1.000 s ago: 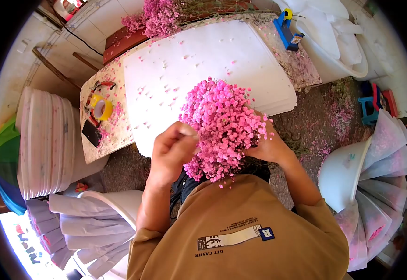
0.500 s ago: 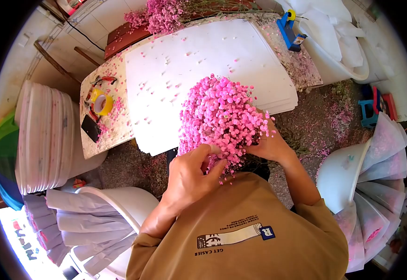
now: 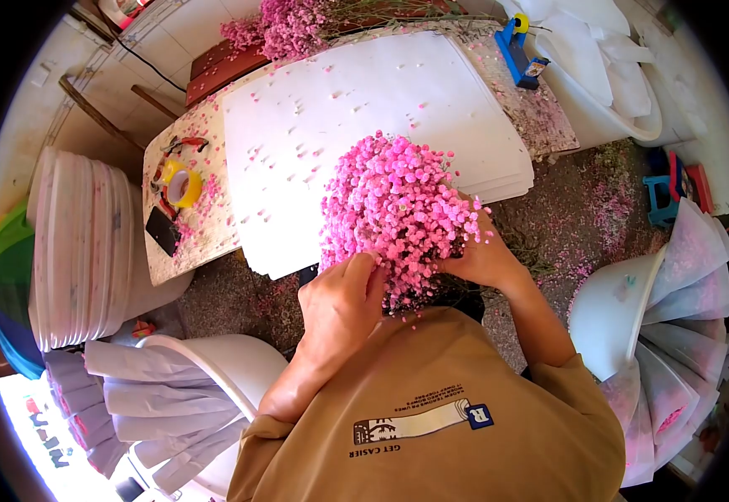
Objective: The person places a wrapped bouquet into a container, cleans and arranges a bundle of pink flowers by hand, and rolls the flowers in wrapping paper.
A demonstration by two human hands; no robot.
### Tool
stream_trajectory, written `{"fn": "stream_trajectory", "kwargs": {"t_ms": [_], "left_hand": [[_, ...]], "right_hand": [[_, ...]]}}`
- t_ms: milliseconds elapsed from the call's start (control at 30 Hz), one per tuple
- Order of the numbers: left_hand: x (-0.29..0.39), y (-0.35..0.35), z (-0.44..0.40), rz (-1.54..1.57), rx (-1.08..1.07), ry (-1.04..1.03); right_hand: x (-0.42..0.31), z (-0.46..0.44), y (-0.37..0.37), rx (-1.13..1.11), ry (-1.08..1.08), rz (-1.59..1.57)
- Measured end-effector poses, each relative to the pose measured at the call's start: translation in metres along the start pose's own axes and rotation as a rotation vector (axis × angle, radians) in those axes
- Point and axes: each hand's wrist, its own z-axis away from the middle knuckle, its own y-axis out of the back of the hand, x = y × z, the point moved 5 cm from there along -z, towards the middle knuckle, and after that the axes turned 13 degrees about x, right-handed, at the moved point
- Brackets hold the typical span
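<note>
The right hand (image 3: 483, 258) grasps a bunch of pink baby's breath (image 3: 398, 217) from its right side, with several fingers hidden behind the blooms. The left hand (image 3: 343, 293) is at the bunch's lower left edge, its fingertips among the flower heads; whether they pinch anything, I cannot tell. The bunch is upheld in front of the brown T-shirt (image 3: 431, 376), overlapping the near edge of a stack of white paper sheets (image 3: 364, 84) dotted with loose blossoms. The stack covers much of a worktable (image 3: 207, 241). On the table's left lie red-handled pliers (image 3: 184, 144), a yellow tape roll (image 3: 183, 186) and a black phone-like slab (image 3: 163, 231); at its far right is a blue tape dispenser (image 3: 513, 57). More pink baby's breath (image 3: 293, 29) lies beyond the sheets. White tubs with pale wrapping sleeves flank the person: the left tub (image 3: 247, 364) and the right tub (image 3: 611, 305). Nested plastic tubs (image 3: 84, 251) stand at far left.
</note>
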Motion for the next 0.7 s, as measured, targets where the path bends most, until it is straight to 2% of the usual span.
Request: {"fn": "stream_trajectory", "kwargs": {"t_ms": [67, 100, 167, 200, 267, 300, 400, 433, 500, 533, 633, 667, 700], "left_hand": [[-0.003, 0.003, 0.0, 0.192, 0.067, 0.028], [-0.004, 0.006, 0.0, 0.193, 0.067, 0.028], [-0.005, 0.008, -0.001, 0.517, -0.097, 0.218], [-0.005, 0.009, 0.002, 0.518, -0.096, 0.218], [-0.01, 0.011, 0.007, 0.973, -0.013, 0.381], [-0.016, 0.011, 0.008, 1.071, 0.003, 0.402], [-0.021, 0.001, -0.009, 1.483, -0.106, 0.607], [-0.023, 0.001, -0.018, 1.482, -0.097, 0.605], [-0.022, -0.007, -0.032, 1.336, -0.27, 0.593], [-0.018, -0.009, -0.039, 1.338, -0.27, 0.588], [0.0, -0.016, -0.058, 0.66, -0.321, 0.284], [0.003, -0.022, -0.059, 0.662, -0.324, 0.282], [0.005, -0.023, -0.063, 0.471, -0.184, 0.156]], "right_hand": [[-0.002, -0.001, 0.001, 0.016, 0.001, -0.001], [-0.002, -0.002, 0.002, 0.041, 0.048, 0.04], [-0.003, -0.003, 0.003, 0.065, 0.095, 0.081], [-0.003, -0.005, 0.002, 0.037, 0.095, 0.051], [-0.005, -0.006, 0.001, 0.008, 0.095, 0.02], [-0.005, -0.006, 0.0, 0.0, 0.074, 0.022], [-0.005, -0.006, -0.002, -0.001, 0.112, 0.074], [-0.006, -0.006, -0.003, 0.007, 0.165, 0.124], [-0.007, -0.007, -0.002, 0.005, 0.181, 0.108], [-0.007, -0.007, -0.002, 0.004, 0.188, 0.093], [-0.002, -0.007, -0.002, -0.023, 0.11, 0.02], [-0.002, -0.007, -0.001, -0.026, 0.088, 0.012], [0.0, -0.006, -0.001, -0.023, 0.087, 0.013]]}}
